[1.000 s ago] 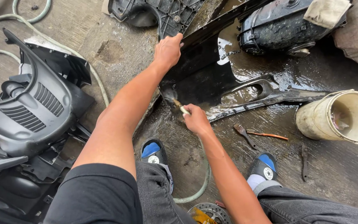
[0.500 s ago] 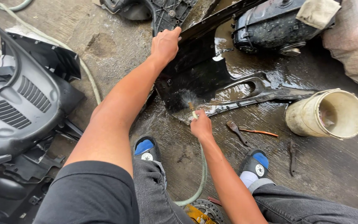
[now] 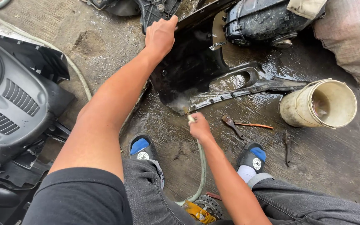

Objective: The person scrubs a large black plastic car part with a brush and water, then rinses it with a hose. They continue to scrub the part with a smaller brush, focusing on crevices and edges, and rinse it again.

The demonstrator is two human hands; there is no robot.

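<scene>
- The left hand (image 3: 160, 36) grips the far edge of the black plastic body panel (image 3: 188, 75), which is tilted on the wet concrete at centre; wet plastic could slip from that grip.
- The right hand (image 3: 198, 127) is clenched on the hose nozzle (image 3: 191, 118), aimed at the panel's near edge; spray could splash back.
- A brush (image 3: 233, 126) and screwdriver (image 3: 253, 124) lie just right of it, the bucket (image 3: 319, 104) farther right, and black fairings (image 3: 13, 104) crowd the left.
</scene>
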